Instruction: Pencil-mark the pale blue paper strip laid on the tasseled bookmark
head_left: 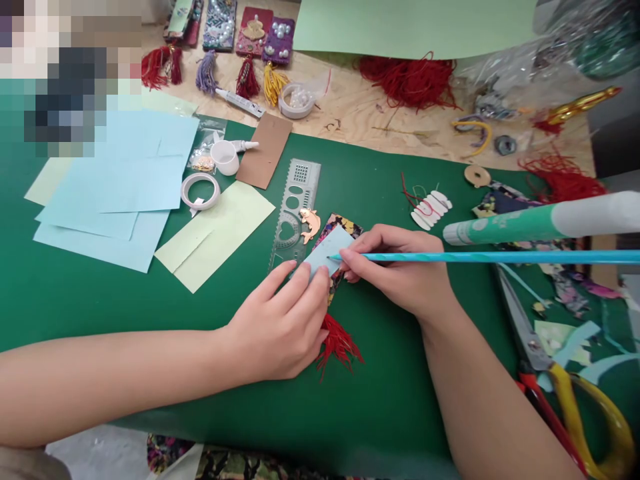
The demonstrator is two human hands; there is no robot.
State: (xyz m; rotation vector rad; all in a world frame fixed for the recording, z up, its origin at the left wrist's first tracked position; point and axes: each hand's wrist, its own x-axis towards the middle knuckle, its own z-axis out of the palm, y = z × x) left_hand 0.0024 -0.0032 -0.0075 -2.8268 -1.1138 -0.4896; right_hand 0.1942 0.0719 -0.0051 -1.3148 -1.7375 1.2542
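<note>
A light blue pencil is pinched in my right hand, its tip on a small piece of light blue paper. My left hand holds that paper down with bent fingers. Under the paper lies a floral fabric-covered rectangle, partly hidden by both hands. A red tassel hangs out at its lower end, beside my left hand. Just beyond the paper, a copper-coloured fish charm rests by a clear plastic ruler. The ruler's lower end reaches behind my left fingers.
Blue paper sheets, a pale green piece, a tape roll and brown card lie left. Finished tasselled pieces line the back. At right are a glue stick, scissors, thread card and scraps.
</note>
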